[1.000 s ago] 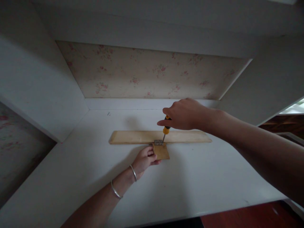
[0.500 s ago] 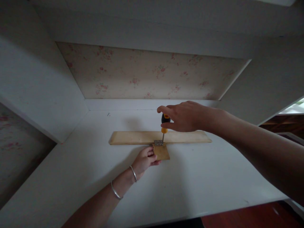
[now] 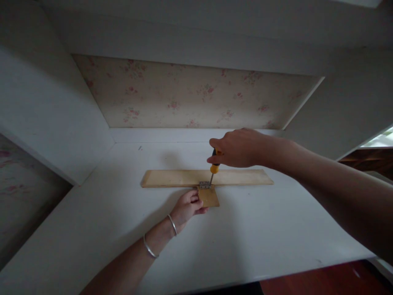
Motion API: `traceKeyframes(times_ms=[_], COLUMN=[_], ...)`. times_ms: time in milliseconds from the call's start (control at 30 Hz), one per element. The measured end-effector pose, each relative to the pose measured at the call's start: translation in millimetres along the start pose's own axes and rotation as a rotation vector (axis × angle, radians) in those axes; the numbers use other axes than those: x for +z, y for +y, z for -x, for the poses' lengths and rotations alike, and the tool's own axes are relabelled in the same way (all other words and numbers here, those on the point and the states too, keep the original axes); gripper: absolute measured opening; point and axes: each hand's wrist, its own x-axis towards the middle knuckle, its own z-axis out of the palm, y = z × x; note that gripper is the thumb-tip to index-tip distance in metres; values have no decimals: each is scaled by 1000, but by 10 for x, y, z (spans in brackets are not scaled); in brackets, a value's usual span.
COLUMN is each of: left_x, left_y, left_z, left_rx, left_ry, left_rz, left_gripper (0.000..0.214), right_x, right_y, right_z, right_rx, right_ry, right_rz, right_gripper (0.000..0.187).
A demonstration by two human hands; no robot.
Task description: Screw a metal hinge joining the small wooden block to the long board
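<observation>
A long pale wooden board [image 3: 172,178] lies across the white desk top [image 3: 260,229]. A small square wooden piece [image 3: 209,197] butts against its near edge, joined by a small metal hinge [image 3: 204,184]. My left hand [image 3: 186,208], with two silver bangles on the wrist, grips the small piece at its left edge. My right hand [image 3: 238,148] is closed round the black-and-orange handle of a screwdriver [image 3: 213,168]. The screwdriver stands nearly upright with its tip on the hinge.
White side panels stand at the left [image 3: 49,110] and right [image 3: 344,106] of the desk. A floral-papered back wall [image 3: 190,98] sits behind, under a white shelf overhead. The desk's front edge runs along the bottom, with reddish floor [image 3: 322,278] beyond it.
My right hand's fingers loosened and spread on the screwdriver handle half a second ago, then closed round it again. The left hand and the wood have stayed still.
</observation>
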Motion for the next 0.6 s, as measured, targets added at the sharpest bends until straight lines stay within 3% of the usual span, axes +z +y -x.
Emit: traceKeyframes(times_ms=[100, 233, 300, 433, 600], left_x=[1, 3, 5, 1, -2], left_y=[-1, -7, -9, -14, -13], left_z=[-2, -4, -6, -11, -8], left_rx=[7, 7, 10, 20, 14], left_ry=[-1, -1, -1, -9, -10], left_rz=[1, 8, 16, 12, -2], left_gripper=[28, 28, 29, 28, 28], right_x=[7, -14, -28, -22, -33], right_y=[3, 22, 12, -11, 52], right_z=[3, 29, 31, 17, 59], right_rx=[38, -82, -90, 19, -75], right_ry=[33, -16, -25, 20, 0], right_rz=[21, -153, -117, 14, -132], right_gripper=[60, 50, 44, 59, 53])
